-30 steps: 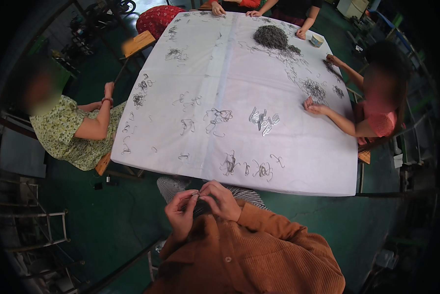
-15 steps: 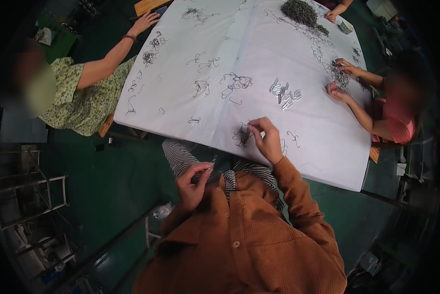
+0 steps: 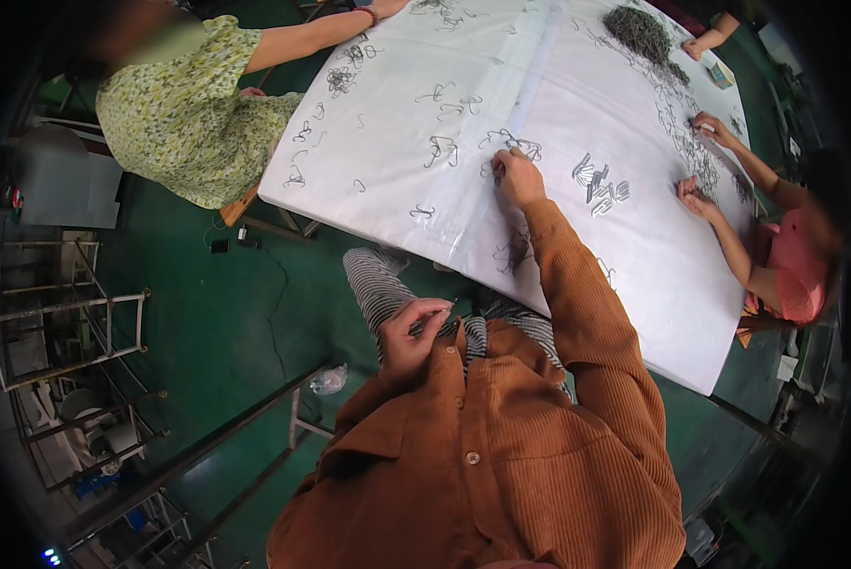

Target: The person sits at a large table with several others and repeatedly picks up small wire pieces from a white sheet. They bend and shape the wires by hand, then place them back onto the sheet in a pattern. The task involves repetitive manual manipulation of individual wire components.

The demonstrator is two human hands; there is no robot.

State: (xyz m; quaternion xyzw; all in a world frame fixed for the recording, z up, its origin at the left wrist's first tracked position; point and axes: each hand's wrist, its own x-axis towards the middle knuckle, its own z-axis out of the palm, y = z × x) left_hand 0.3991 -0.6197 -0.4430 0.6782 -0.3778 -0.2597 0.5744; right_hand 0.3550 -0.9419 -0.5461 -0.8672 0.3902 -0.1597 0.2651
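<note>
Bent wires [image 3: 532, 150] are lying in a loose, overlapping cluster on the white worktop [image 3: 672, 299], at the upper centre of the frame. They are being met by the right hand [image 3: 518, 180], whose fingertips are bent down at the near side of the cluster. Whether a wire is gripped there cannot be told, as the contact is hidden by the fingers. At the lower centre, off the near edge of the worktop, the left hand [image 3: 408, 338] is raised with thumb and forefinger brought together. A small sliver [image 3: 455, 302] seems to be pinched in that grip (its kind is too small to be told).

For this reach, one wire is best singled out by a free end at the cluster's rim, pinched lightly and lifted clear, so that its neighbours are not dragged along by their hooked ends. The left pinch is best kept steady meanwhile.

The cluster is spread mainly from left to right, with its curled ends turned in several directions, so no common heading can be given. The sliver's visible tip appears to be pointed toward the upper right; its full long axis is hidden by the fingers.
</note>
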